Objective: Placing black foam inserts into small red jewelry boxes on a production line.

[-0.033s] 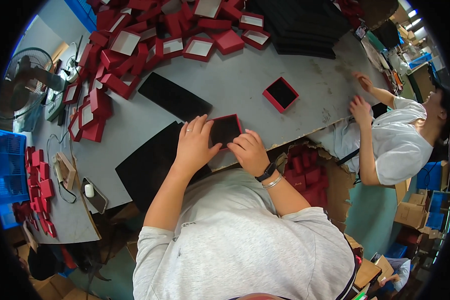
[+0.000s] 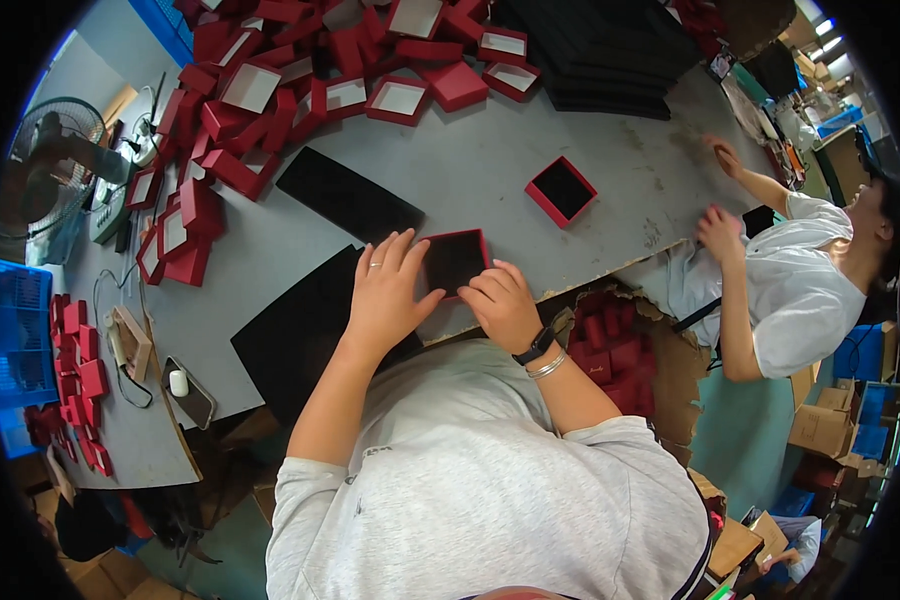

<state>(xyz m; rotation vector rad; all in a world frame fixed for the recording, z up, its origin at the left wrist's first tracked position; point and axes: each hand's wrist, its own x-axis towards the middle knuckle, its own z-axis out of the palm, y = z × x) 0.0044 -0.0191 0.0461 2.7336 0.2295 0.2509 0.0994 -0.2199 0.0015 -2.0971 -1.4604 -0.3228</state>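
Between my hands sits a small open red box [image 2: 483, 246] with a black foam lining [image 2: 454, 262]. My left hand [image 2: 386, 288] spans the box's left side, its fingers at the far corner and the thumb near the front edge. On the right front corner, the bent fingers of my right hand [image 2: 502, 304] are closed against the wall. A long black foam strip [image 2: 350, 194] lies beyond my left hand, and a larger black sheet [image 2: 295, 325] is partly under my left forearm. Farther right rests another red box [image 2: 562, 190], also lined in black.
Many red boxes with white insides [image 2: 398, 98] are heaped at the far left. Black sheets [image 2: 610, 60] are stacked at the back. A co-worker [image 2: 800, 270] sits at the right. A phone [image 2: 192, 392] and a fan [image 2: 60, 150] are on the left.
The red box between my hands has shifted slightly to the right. My right hand has moved slightly with it. The co-worker's hands have moved a little.
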